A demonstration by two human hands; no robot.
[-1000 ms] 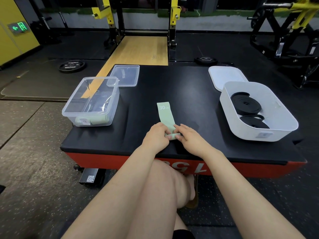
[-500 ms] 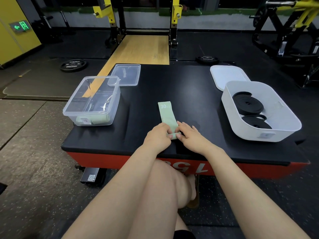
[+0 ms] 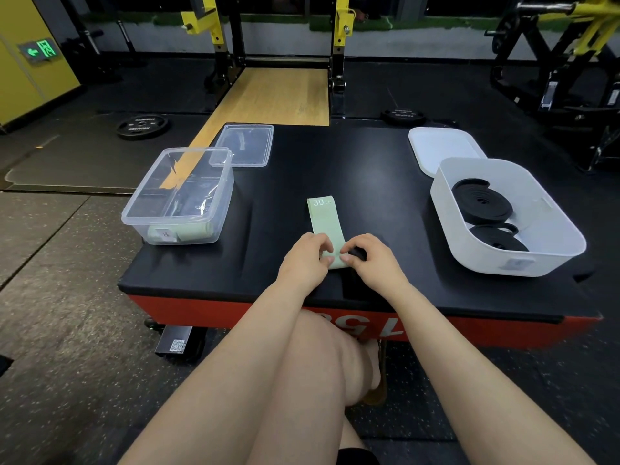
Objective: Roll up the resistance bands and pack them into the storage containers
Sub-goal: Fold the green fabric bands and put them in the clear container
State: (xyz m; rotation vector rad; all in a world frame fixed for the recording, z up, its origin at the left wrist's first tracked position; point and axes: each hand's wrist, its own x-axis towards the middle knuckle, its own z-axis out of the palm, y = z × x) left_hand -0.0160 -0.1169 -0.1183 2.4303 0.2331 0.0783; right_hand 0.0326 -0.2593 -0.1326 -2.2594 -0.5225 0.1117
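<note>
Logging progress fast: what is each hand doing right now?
Left hand: pinching the green band, rolling its near end.
Right hand: pinching the same band.

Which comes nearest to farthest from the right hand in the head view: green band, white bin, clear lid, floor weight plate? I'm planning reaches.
1. green band: pinched under the right hand, at its near end.
2. white bin: to the right, on the table.
3. clear lid: far left of the table.
4. floor weight plate: off the table, far left.

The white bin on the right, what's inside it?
The white bin holds two coiled black resistance bands, one behind the other. Its near wall hides the nearer coil's lower edge and the bin floor there.
</note>
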